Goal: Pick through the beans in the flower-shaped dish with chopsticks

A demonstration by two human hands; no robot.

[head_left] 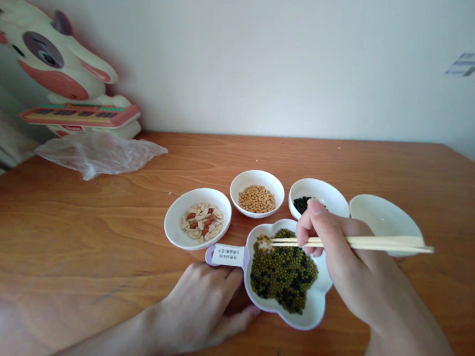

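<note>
A purple-rimmed, flower-shaped dish (314, 313) with a labelled handle (228, 255) holds green mung beans (272, 263) mixed with black beans. A few yellow beans (264, 241) lie in its upper left lobe. Against the dish's left side, below the handle, my left hand (206, 304) steadies it with curled fingers and a thumb at the lower rim; some fingertips are hidden. My right hand (335, 235) is closed around a pair of light wooden chopsticks (380, 243). Their tips touch down beside the yellow beans; whether they pinch one is too small to tell.
Behind the dish stand white bowls: one with peanuts (203, 222), one with yellow beans (256, 198), one with black beans (302, 203), and another bowl (378, 214) partly behind my right hand. A cow toy (76, 77) and a plastic bag (99, 153) sit far left.
</note>
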